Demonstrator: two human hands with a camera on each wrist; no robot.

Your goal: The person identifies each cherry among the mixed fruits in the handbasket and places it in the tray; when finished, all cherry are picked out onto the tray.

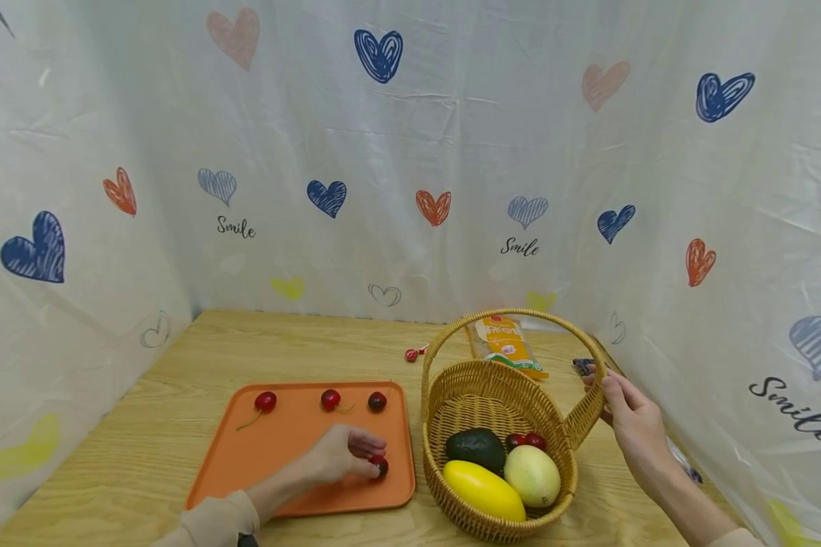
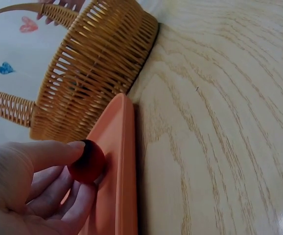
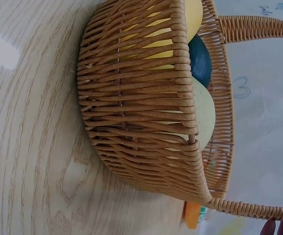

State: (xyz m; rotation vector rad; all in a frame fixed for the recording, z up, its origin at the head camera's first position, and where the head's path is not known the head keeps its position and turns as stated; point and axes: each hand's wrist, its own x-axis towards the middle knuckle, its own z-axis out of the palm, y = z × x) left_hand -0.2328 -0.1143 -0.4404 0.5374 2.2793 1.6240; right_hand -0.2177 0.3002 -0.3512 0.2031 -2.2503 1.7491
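Observation:
My left hand (image 1: 347, 456) pinches a dark red cherry (image 2: 87, 164) between thumb and fingers, low over the right side of an orange tray (image 1: 280, 456). Three more cherries lie along the tray's far part: one at the left (image 1: 265, 402), one near the middle (image 1: 331, 399) and a darker one (image 1: 377, 401). To the tray's right stands a wicker basket (image 1: 445, 494). In it are an avocado (image 1: 475, 450), a yellow mango-shaped fruit (image 1: 483, 490), a pale round fruit (image 1: 533, 476) and two cherries (image 1: 525, 441). My right hand (image 1: 632, 418) holds the right side of the basket's arched handle (image 1: 513, 311).
Behind the basket lies an orange-and-white food packet (image 1: 506, 342). A small red-wrapped candy (image 1: 413, 354) rests on the wooden table (image 1: 301, 346) beyond the tray. Dark small items (image 1: 584, 367) lie by the right edge. A curtain printed with hearts (image 1: 410, 137) surrounds the table.

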